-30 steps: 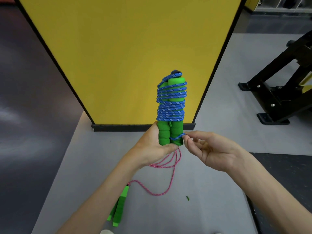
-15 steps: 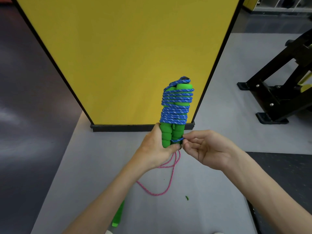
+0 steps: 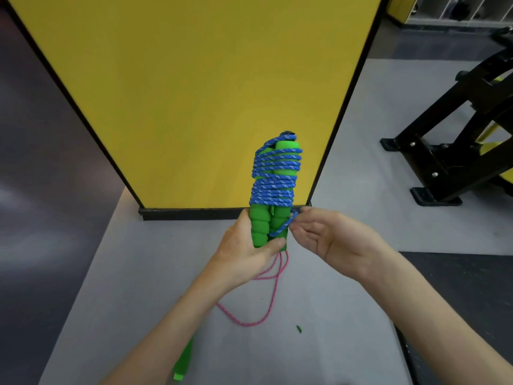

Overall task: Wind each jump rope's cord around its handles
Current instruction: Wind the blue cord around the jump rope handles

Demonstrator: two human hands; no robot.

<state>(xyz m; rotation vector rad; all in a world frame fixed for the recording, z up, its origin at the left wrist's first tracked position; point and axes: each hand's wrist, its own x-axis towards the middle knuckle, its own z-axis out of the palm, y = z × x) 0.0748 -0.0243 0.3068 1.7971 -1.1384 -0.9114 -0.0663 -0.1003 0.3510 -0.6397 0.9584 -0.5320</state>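
Left hand [image 3: 244,255] gripping upright green handles [image 3: 261,227], blue cord [image 3: 274,187] wrapping them above, right hand [image 3: 330,240] pinching its loose end alongside, pink cord [image 3: 273,294] lying on floor [image 3: 133,273], its handle [image 3: 181,365] half hidden by forearm [image 3: 166,329].

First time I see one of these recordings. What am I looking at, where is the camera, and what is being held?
No machine here: these are a person's bare hands, filmed from a camera worn on the head, looking down. The left hand grips two green handles upright, with a blue cord wound round their upper part. The right hand pinches the cord's loose end beside them. On the grey floor lie a pink cord and a lone handle, also green.
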